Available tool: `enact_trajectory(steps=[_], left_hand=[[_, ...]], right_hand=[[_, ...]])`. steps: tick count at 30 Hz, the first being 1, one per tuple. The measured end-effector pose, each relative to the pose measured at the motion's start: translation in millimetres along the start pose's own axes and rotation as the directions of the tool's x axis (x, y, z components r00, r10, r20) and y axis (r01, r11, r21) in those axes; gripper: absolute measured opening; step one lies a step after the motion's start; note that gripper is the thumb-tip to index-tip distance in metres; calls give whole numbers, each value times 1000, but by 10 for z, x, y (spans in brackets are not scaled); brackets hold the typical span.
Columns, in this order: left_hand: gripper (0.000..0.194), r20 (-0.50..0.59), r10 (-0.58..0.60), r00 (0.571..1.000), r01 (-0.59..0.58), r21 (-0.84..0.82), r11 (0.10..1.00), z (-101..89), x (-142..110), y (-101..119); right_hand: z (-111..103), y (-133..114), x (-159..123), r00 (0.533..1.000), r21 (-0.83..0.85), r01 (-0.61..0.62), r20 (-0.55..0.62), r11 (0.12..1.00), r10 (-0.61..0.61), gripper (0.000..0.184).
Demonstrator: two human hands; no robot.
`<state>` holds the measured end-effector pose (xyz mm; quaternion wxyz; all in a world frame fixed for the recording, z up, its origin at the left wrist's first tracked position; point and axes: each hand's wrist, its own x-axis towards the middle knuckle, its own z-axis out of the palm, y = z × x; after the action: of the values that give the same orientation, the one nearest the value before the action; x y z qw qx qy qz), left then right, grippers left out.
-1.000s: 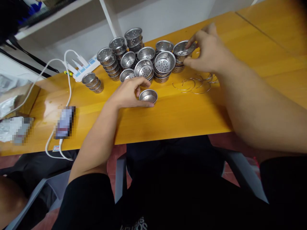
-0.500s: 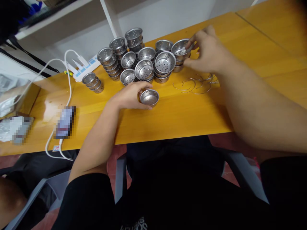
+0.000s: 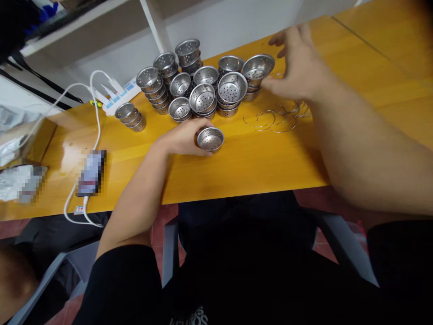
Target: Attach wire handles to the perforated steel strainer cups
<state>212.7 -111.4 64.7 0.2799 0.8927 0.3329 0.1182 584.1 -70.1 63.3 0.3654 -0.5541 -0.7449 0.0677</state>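
My left hand (image 3: 189,139) is curled around the left side of a small perforated metal strainer cup (image 3: 211,139), which stands mouth up at the table's front middle. At the back right my right hand (image 3: 292,63) hovers with fingers and thumb spread, holding nothing. Just left of it, a wider strainer cup (image 3: 258,70) tops a stack, tilted a little toward me. More stacked strainer cups (image 3: 203,98) crowd together between and behind my hands. Thin bent wire rings (image 3: 279,119) lie tangled below my right hand.
A short leaning stack of cups (image 3: 131,116) stands apart on the left. Beyond it is a white power strip (image 3: 122,97) with cables. A phone (image 3: 91,174) on a white cable lies left of my forearm. A person's knee (image 3: 16,275) shows at lower left.
My right hand has let go of the wider cup on the back right stack, opened and drawn slightly up and right. The left hand keeps its hold, almost still.
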Motion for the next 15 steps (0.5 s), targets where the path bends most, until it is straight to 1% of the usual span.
enact_trajectory(steps=[2,4,5,6,7,8,9,10,11,12,13,15], left_hand=[[69,-23,-2,1000,1,-54,999,29,4,-14],[73,-38,-4,999,1,-102,995,62,17,-27],[74,-41,1,999,-6,-121,993,77,27,-34],[75,-43,13,999,-19,-140,990,91,36,-40],[76,-47,30,998,-37,-157,987,103,46,-45],[76,-52,50,997,-58,-172,983,114,55,-50],[76,-61,70,996,-80,-185,979,124,63,-53],[75,-72,85,994,-97,-196,976,133,70,-57],[74,-83,94,992,-109,-204,973,142,76,-60],[73,-94,97,991,-115,-211,971,153,81,-64],[73,-102,96,990,-117,-220,969,164,87,-68],[73,-112,91,989,-116,-235,965,189,99,-82]], right_hand=[[-136,-114,-11,996,14,-19,-83,1000,20,47],[-309,-201,-18,992,-39,-86,-99,996,82,14],[-391,-217,-15,994,-107,-102,-50,989,97,6],[-459,-212,-7,990,-202,-128,26,971,136,8],[-503,-187,6,968,-298,-147,153,943,199,10],[-522,-149,23,914,-380,-171,284,909,290,12],[-514,-103,43,836,-437,-179,406,882,371,14],[-483,-58,65,757,-463,-172,502,869,417,15],[-436,-21,85,698,-467,-162,569,869,435,16],[-380,7,104,667,-456,-140,613,879,424,16],[-325,24,119,659,-441,-117,636,890,402,15],[-236,38,140,664,-422,-85,652,903,367,13]])
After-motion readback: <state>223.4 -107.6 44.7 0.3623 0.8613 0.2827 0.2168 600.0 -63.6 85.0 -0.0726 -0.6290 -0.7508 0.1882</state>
